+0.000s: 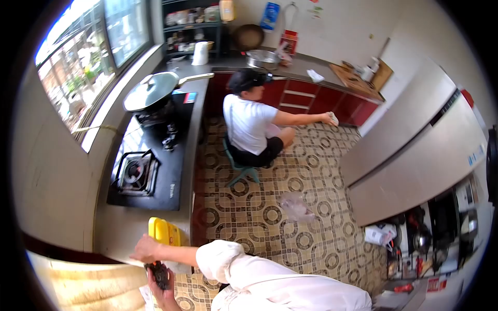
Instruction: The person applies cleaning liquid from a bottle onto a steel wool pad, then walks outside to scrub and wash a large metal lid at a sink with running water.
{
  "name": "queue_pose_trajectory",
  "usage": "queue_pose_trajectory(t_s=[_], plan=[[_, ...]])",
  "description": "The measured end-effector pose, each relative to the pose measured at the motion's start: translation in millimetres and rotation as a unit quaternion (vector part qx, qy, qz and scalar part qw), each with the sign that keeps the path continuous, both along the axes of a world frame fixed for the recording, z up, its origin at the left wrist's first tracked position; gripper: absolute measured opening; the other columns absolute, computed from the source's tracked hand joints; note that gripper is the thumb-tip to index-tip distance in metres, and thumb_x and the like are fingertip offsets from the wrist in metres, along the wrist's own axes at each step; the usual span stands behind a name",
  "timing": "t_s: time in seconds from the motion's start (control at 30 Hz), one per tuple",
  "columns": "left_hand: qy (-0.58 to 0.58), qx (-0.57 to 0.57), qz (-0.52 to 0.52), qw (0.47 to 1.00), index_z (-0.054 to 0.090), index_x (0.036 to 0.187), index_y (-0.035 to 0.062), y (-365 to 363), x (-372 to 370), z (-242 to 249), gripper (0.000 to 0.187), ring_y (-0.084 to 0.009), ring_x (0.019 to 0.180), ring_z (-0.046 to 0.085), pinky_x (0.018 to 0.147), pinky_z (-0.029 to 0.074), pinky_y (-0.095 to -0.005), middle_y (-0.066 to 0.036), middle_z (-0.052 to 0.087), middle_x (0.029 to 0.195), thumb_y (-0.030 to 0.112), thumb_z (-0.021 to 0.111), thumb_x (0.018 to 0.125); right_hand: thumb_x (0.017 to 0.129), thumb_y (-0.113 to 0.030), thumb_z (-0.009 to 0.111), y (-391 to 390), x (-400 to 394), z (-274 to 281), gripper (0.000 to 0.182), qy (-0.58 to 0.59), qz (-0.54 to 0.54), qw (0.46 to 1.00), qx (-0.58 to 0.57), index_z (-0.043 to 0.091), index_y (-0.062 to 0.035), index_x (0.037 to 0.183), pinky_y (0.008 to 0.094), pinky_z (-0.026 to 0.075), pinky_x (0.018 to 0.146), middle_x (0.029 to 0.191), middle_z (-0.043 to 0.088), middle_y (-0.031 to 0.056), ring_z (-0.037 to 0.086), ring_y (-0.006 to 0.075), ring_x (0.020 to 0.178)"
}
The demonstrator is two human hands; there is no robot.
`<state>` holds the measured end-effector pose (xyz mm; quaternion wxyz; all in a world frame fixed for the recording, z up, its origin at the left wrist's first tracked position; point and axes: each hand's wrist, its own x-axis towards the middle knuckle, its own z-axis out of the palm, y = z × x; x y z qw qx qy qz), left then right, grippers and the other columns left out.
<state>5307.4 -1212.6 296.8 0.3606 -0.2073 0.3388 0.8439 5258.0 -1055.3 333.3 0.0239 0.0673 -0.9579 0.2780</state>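
Note:
My left hand [164,296] comes up from the bottom edge, its fingers closed around a small dark object [160,276] whose details are too blurred to make out. Just above it is my right hand [147,249], at the end of an arm reaching across from the right in a rolled white sleeve. Its fingertips point down and left over the counter edge, and what they touch, if anything, is unclear. A yellow container [165,232] stands on the counter [116,226] right beside my right hand.
Beyond the container is a black gas stove [171,179] with a lidded pan [150,93]. Another person [249,119] sits on a low stool, one arm stretched right with a light cloth. A plastic bag [296,207] lies on the patterned floor. A fridge [404,150] stands right.

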Motion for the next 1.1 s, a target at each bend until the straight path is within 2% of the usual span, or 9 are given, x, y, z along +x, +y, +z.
queue_pose_trajectory(t_s=[0.03, 0.17, 0.27, 0.47, 0.5, 0.57, 0.6, 0.67, 1.1], plan=[[0.003, -0.009, -0.014, 1.000, 0.066, 0.108, 0.0119, -0.2, 1.1, 4.0, 0.024, -0.0190, 0.086, 0.068, 0.074, 0.056, -0.0373, -0.006, 0.071, 0.101, 0.030, 0.056, 0.095, 0.096, -0.046, 0.038, -1.7, -0.4, 2.1, 0.055, 0.000, -0.004, 1.000, 0.012, 0.072, -0.0078, 0.076, 0.0463, 0.041, 0.075, 0.076, 0.069, 0.0133, 0.065, 0.0322, 0.077], [0.002, -0.013, -0.023, 1.000, 0.065, 0.112, 0.0127, 1.0, -7.3, 0.4, 0.028, -0.0191, 0.087, 0.068, 0.075, 0.056, -0.0375, -0.006, 0.070, 0.105, 0.033, 0.056, 0.095, 0.096, -0.046, 0.038, -0.7, 2.3, 12.0, 0.054, -0.045, -0.032, 0.998, 0.005, 0.072, -0.0065, 0.081, 0.0464, 0.041, 0.081, 0.080, 0.069, 0.0128, 0.066, 0.0319, 0.084], [0.006, 0.006, -0.051, 0.999, 0.065, 0.113, 0.0119, -6.7, -18.2, -8.4, 0.028, -0.0199, 0.091, 0.068, 0.077, 0.057, -0.0382, -0.006, 0.070, 0.107, 0.032, 0.055, 0.095, 0.094, -0.047, 0.039, -2.6, 3.1, 12.2, 0.058, -0.057, -0.054, 0.997, -0.028, 0.072, -0.0001, 0.084, 0.0471, 0.040, 0.091, 0.086, 0.070, 0.0184, 0.065, 0.0344, 0.090], [-0.028, 0.010, -0.053, 0.998, 0.062, 0.120, 0.0102, -10.1, -36.4, -14.3, 0.031, -0.0197, 0.092, 0.068, 0.079, 0.058, -0.0371, -0.007, 0.068, 0.111, 0.027, 0.057, 0.094, 0.092, -0.049, 0.042, 5.5, 7.7, 11.0, 0.058, 0.004, -0.053, 0.992, -0.112, 0.071, -0.0015, 0.078, 0.0464, 0.042, 0.090, 0.079, 0.069, 0.0179, 0.064, 0.0368, 0.083], [-0.032, 0.010, -0.054, 0.998, 0.061, 0.121, 0.0104, -5.1, -36.7, -11.9, 0.031, -0.0199, 0.092, 0.068, 0.079, 0.058, -0.0375, -0.007, 0.068, 0.112, 0.027, 0.057, 0.094, 0.089, -0.050, 0.046, 8.7, 3.8, 13.8, 0.051, -0.064, -0.039, 0.991, -0.115, 0.072, -0.0063, 0.086, 0.0482, 0.039, 0.095, 0.099, 0.069, 0.0168, 0.062, 0.0302, 0.101], [-0.039, 0.011, -0.071, 0.997, 0.058, 0.123, 0.0108, 9.3, -38.4, -10.5, 0.032, -0.0202, 0.093, 0.068, 0.080, 0.058, -0.0382, -0.008, 0.067, 0.113, 0.026, 0.057, 0.094, 0.088, -0.045, 0.047, 8.8, 8.8, -6.6, 0.049, 0.126, -0.091, 0.985, -0.074, 0.071, -0.0042, 0.078, 0.0499, 0.036, 0.094, 0.083, 0.068, 0.0104, 0.059, 0.0315, 0.095], [-0.044, 0.010, -0.083, 0.996, 0.057, 0.123, 0.0110, 18.6, -39.3, -11.4, 0.033, -0.0204, 0.093, 0.068, 0.080, 0.057, -0.0385, -0.008, 0.067, 0.114, 0.026, 0.057, 0.094, 0.088, -0.045, 0.047, 9.3, 7.7, -20.9, 0.049, 0.123, -0.109, 0.984, -0.072, 0.071, -0.0042, 0.078, 0.0499, 0.036, 0.094, 0.083, 0.068, 0.0104, 0.059, 0.0315, 0.095], [-0.050, 0.005, -0.115, 0.992, 0.055, 0.125, 0.0114, 38.8, -38.0, -13.6, 0.034, -0.0208, 0.094, 0.067, 0.081, 0.057, -0.0393, -0.009, 0.066, 0.115, 0.025, 0.057, 0.094, 0.084, -0.046, 0.052, 14.8, 5.4, -39.8, 0.046, 0.232, -0.103, 0.967, 0.026, 0.071, -0.0037, 0.085, 0.0555, 0.032, 0.099, 0.095, 0.064, 0.0130, 0.052, 0.0336, 0.101], [-0.074, 0.038, -0.262, 0.961, 0.041, 0.137, 0.0140, 118.8, -20.2, -10.5, 0.047, -0.0232, 0.098, 0.065, 0.086, 0.054, -0.0439, -0.014, 0.061, 0.123, 0.020, 0.057, 0.093, 0.082, -0.053, 0.055, 40.4, 38.8, -27.4, 0.050, 0.126, -0.159, 0.976, -0.075, 0.070, -0.0094, 0.100, 0.0643, 0.015, 0.105, 0.127, 0.046, 0.0169, 0.024, 0.0350, 0.128]])
